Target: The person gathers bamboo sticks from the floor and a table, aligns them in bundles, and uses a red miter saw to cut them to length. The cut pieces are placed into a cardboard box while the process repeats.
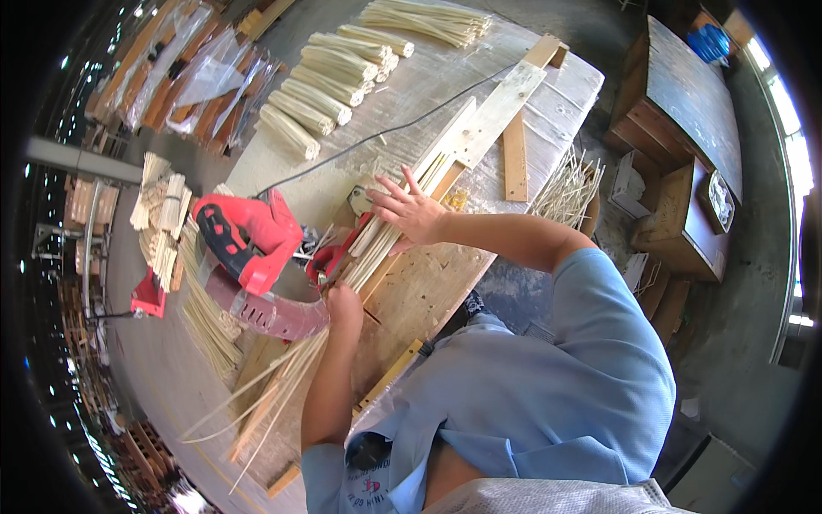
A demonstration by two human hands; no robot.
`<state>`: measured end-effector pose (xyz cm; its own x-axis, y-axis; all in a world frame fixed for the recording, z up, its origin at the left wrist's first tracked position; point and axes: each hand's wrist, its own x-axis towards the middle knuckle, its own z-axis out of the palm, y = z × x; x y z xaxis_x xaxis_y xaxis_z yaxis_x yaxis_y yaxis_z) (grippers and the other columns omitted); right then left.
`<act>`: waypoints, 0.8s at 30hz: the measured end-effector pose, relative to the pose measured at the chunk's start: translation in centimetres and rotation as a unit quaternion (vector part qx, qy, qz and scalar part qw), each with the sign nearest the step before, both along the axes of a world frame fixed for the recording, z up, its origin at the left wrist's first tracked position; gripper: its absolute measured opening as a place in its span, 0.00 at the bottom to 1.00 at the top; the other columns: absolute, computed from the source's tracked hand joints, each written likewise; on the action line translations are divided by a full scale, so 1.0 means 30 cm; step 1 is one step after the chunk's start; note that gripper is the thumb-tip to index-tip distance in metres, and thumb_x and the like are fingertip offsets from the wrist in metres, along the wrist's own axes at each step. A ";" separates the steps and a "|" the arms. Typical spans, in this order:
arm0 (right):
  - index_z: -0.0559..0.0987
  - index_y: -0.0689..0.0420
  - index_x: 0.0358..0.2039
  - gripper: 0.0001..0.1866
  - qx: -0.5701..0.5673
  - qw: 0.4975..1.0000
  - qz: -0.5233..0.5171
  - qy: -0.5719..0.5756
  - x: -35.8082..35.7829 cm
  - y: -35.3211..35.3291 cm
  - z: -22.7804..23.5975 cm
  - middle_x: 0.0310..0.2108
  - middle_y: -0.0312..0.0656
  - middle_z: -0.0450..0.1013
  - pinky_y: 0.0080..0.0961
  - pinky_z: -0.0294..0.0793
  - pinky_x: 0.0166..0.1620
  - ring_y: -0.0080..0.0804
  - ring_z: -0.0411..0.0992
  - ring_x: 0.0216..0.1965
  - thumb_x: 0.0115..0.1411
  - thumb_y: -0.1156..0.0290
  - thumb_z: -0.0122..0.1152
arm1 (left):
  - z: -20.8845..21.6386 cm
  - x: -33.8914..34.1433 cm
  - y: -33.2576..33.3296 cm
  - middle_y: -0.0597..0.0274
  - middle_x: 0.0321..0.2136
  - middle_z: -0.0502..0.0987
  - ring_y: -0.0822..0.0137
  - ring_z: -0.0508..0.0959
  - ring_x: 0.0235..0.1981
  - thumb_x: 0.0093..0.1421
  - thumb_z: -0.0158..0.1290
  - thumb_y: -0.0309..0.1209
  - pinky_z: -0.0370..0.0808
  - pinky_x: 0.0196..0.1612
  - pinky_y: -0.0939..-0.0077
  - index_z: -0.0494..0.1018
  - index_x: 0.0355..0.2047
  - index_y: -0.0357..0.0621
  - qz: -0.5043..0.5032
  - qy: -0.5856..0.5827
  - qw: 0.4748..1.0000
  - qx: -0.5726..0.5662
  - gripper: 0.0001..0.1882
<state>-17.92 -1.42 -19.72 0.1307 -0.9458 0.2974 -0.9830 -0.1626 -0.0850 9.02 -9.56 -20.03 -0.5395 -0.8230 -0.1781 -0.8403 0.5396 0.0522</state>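
My left hand (344, 307) is closed round a bundle of thin pale wooden strips (374, 254), close to the saw's base. Loose ends of the strips trail out behind it toward the lower left. Farther along the same bundle, my right hand (411, 212) rests on top with its fingers spread. Beyond that hand, the strips reach a long pale board (501, 111). A red mitre saw (257, 236) with a black grip stands just left of both hands. Its blade is mostly hidden by the red housing.
Several cut strip bundles (312, 103) lie in a row on the worktable (411, 94), with a black cord (385, 131) across it. At left are more bundles (163, 206) and a second red tool (148, 295). A heap of offcuts (569, 190) and wooden cabinets (685, 103) stand at right.
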 end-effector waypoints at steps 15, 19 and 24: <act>0.82 0.44 0.48 0.33 0.039 0.975 0.195 0.099 0.241 -0.202 0.028 0.68 0.39 0.60 0.61 0.55 0.64 0.44 0.54 0.69 0.54 0.31 0.58 | -0.232 0.039 -0.063 0.44 0.32 0.82 0.44 0.82 0.42 0.54 0.56 0.26 0.75 0.51 0.53 0.78 0.36 0.33 -0.037 0.043 0.991 -0.125 0.10; 0.79 0.51 0.54 0.36 0.019 0.958 0.220 0.182 0.298 -0.165 0.021 0.71 0.40 0.55 0.70 0.45 0.68 0.47 0.49 0.72 0.53 0.38 0.61 | -0.289 0.071 -0.045 0.43 0.35 0.82 0.45 0.81 0.44 0.55 0.54 0.24 0.73 0.54 0.52 0.78 0.38 0.31 -0.058 0.096 0.980 -0.165 0.12; 0.71 0.50 0.65 0.41 0.004 0.969 0.201 0.143 0.286 -0.168 -0.027 0.74 0.35 0.53 0.61 0.37 0.72 0.41 0.48 0.73 0.54 0.42 0.58 | -0.214 0.025 -0.035 0.41 0.39 0.81 0.44 0.79 0.47 0.56 0.54 0.26 0.72 0.55 0.51 0.77 0.42 0.32 -0.024 0.083 0.991 -0.099 0.14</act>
<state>-9.34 -6.45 -20.53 0.5660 -0.8028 0.1876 -0.8233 -0.5384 0.1797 9.77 -10.60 -26.46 -0.5866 -0.8060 0.0788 -0.8027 0.5916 0.0757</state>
